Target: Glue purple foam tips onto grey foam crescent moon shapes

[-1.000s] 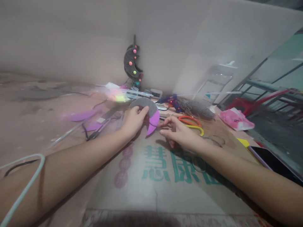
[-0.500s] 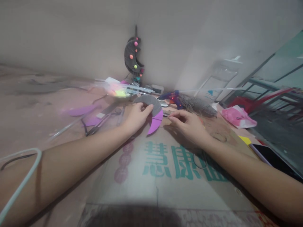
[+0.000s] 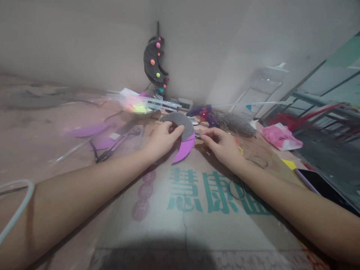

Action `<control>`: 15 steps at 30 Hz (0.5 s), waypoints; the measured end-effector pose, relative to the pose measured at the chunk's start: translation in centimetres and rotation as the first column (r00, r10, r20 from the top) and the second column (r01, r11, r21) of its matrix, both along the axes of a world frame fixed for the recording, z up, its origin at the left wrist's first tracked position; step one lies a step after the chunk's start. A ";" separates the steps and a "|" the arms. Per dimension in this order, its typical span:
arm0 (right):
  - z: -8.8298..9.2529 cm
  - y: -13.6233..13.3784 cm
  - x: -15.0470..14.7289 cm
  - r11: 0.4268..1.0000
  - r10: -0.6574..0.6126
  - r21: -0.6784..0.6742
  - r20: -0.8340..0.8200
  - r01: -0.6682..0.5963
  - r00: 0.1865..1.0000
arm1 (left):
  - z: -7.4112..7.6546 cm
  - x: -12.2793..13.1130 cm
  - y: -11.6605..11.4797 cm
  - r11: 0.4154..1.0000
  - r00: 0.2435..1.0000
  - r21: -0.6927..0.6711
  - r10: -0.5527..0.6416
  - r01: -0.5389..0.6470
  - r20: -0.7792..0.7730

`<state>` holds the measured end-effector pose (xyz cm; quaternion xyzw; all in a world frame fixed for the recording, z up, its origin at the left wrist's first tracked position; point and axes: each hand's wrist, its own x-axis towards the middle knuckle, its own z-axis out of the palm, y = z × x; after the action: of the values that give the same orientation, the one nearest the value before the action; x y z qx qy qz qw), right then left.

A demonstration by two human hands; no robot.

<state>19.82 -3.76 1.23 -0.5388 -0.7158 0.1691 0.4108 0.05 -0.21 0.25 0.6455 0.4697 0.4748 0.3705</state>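
Pale wall [image 3: 84, 48] stands beyond both grips; below them a printed cardboard sheet [image 3: 157, 232] covers part of the tabletop [image 3: 42, 150], presumably to shield it. Left grip [image 3: 164, 138] is closed on the grey-wrapped crescent [image 3: 188, 125], thumb on the near face, the fingers largely out of sight behind. It takes the crescent by the wrapped portion, so the bare purple end hangs free toward the right grip; this hold appears chosen to leave that end accessible. Right grip [image 3: 222, 144] is raised just beside the crescent, thumb and forefinger pinched on a thin yarn strand [image 3: 191, 139] that crosses the purple face. The strand looks nearly straight, which suggests tension between the two grips.

Beyond the right grip lie a glue gun [image 3: 206, 114], its red light lit, and a grey yarn skein [image 3: 236, 123], both probably placed for easy reach. A bowl [image 3: 153, 113] of coloured items sits beyond the left grip. Farther back, a dark crescent with coloured balls [image 3: 152, 63] is upright against the wall, probably set apart from the working area. Well to the right of the right grip rests a phone [image 3: 323, 187].
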 end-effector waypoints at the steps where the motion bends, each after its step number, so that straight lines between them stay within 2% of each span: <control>1: 0.0 0.0 0.0 1.000 -0.004 0.002 0.002 0.004 1.000 | 0.1 -0.1 -0.1 1.000 0.999 0.021 -0.016 0.016 -0.044; 3: 0.0 0.1 0.0 1.000 -0.007 0.005 0.006 0.007 1.000 | 0.3 -0.1 -0.2 0.998 0.994 0.048 -0.036 0.041 -0.106; 9: 0.0 0.2 0.1 1.000 -0.010 0.023 -0.003 0.010 1.000 | 0.5 -0.1 -0.4 0.996 0.989 0.056 -0.057 0.065 -0.139; 15: 0.1 0.2 0.2 1.000 -0.020 0.001 -0.010 0.020 1.000 | 0.4 0.1 -0.5 0.991 0.991 0.039 -0.126 0.127 -0.044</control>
<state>19.98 -3.52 1.37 -0.5451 -0.7083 0.1673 0.4161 0.18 -0.71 0.61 0.6911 0.4254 0.4467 0.3766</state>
